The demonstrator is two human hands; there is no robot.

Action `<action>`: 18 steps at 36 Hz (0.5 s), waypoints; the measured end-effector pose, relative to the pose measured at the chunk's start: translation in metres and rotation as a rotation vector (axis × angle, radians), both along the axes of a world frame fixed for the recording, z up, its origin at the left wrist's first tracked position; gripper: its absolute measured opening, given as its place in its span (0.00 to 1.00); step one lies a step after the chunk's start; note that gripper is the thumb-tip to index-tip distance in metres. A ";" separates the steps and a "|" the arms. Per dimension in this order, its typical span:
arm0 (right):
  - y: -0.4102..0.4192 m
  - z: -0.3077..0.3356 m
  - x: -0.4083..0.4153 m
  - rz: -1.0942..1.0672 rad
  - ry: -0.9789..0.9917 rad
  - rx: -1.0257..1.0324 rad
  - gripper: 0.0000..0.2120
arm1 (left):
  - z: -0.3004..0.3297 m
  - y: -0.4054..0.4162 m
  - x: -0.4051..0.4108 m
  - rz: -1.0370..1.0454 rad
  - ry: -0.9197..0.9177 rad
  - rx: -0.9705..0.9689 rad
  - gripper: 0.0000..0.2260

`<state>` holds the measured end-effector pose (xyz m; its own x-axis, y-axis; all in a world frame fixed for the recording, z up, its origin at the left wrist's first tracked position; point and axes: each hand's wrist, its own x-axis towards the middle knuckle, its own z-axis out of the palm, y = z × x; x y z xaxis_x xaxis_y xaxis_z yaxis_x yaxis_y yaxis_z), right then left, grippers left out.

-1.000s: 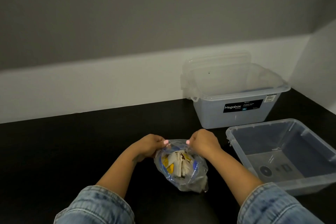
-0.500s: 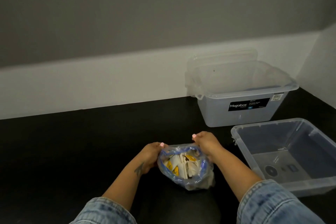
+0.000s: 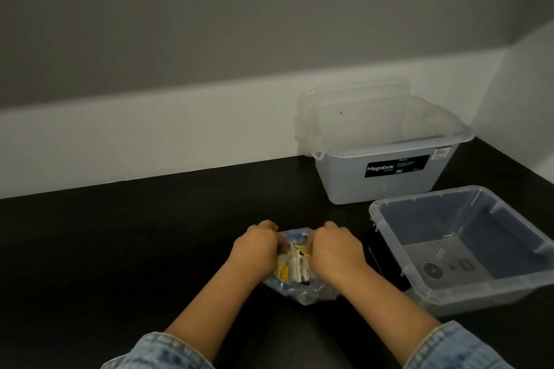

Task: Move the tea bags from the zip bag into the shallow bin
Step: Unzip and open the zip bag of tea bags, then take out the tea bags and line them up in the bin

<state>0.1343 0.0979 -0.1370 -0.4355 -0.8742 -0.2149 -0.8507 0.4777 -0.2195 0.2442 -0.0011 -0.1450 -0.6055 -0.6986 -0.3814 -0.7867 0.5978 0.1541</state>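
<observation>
A clear zip bag [image 3: 311, 293] with a blue seal stands on the black table, mouth up. White and yellow tea bags [image 3: 295, 263] show in its opening. My left hand [image 3: 256, 246] grips the bag's left side with curled fingers, and my right hand [image 3: 335, 252] grips the right side. The two hands sit close together over the mouth, and their fingertips are hidden. The shallow clear bin [image 3: 479, 293] lies just right of my right hand with nothing in it.
A deeper clear bin [image 3: 383, 186] labelled Megabox stands behind the shallow one, against the white wall. A clear lid [image 3: 344, 93] leans behind it. Bare black table [image 3: 120, 249] stretches to the left.
My hands have drawn closer together over the bag's mouth, covering most of the opening. The bag has stayed in the same spot on the table.
</observation>
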 end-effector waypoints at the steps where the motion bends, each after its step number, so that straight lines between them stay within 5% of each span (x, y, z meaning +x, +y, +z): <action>1: 0.002 0.000 0.001 -0.007 0.001 0.005 0.17 | -0.001 0.001 0.001 -0.027 -0.036 -0.031 0.24; 9: 0.007 -0.006 0.000 0.004 -0.057 0.047 0.33 | 0.000 0.012 0.002 -0.001 -0.084 -0.063 0.37; 18: 0.006 -0.001 -0.016 0.014 -0.019 0.008 0.33 | 0.000 0.014 0.007 0.092 0.001 -0.053 0.39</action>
<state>0.1182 0.1040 -0.1381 -0.4193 -0.8782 -0.2303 -0.8528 0.4680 -0.2320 0.2509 0.0132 -0.1451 -0.5383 -0.7705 -0.3415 -0.8385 0.5302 0.1254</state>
